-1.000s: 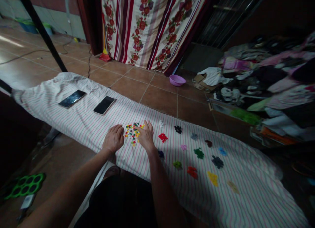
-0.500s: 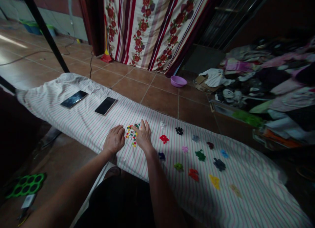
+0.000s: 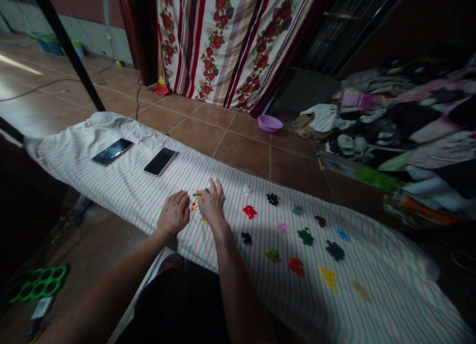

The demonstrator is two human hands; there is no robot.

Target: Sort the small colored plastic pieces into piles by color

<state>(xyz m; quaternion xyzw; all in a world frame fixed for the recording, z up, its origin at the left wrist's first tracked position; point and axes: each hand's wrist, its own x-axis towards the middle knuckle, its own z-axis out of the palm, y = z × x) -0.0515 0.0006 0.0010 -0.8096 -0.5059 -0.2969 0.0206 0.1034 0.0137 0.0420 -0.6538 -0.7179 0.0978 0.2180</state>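
A mixed pile of tiny coloured pieces (image 3: 194, 201) in red, yellow, green and white lies on a striped cloth (image 3: 156, 195). My left hand (image 3: 174, 212) rests on the cloth at the pile's left edge, fingers lying close together. Over the pile's right part, my right hand (image 3: 211, 205) reaches down with its fingers apart, hiding some pieces; no piece shows clearly in it. To its right sit single-colour heaps, among them white (image 3: 247, 189), red (image 3: 250, 211), black (image 3: 272, 199), dark blue (image 3: 246, 238) and pink pieces (image 3: 281, 227).
Further right are dark green (image 3: 305, 236), orange (image 3: 296, 265), yellow (image 3: 328, 277) and beige heaps (image 3: 360, 291). Two phones (image 3: 112, 151) lie to the left. Beyond the cloth are a purple basin (image 3: 269, 123), a floral curtain (image 3: 230, 46) and piled clothes (image 3: 416, 116).
My right hand has shifted slightly left, covering more of the mixed pile. My left hand stays beside it. The view has moved very slightly.
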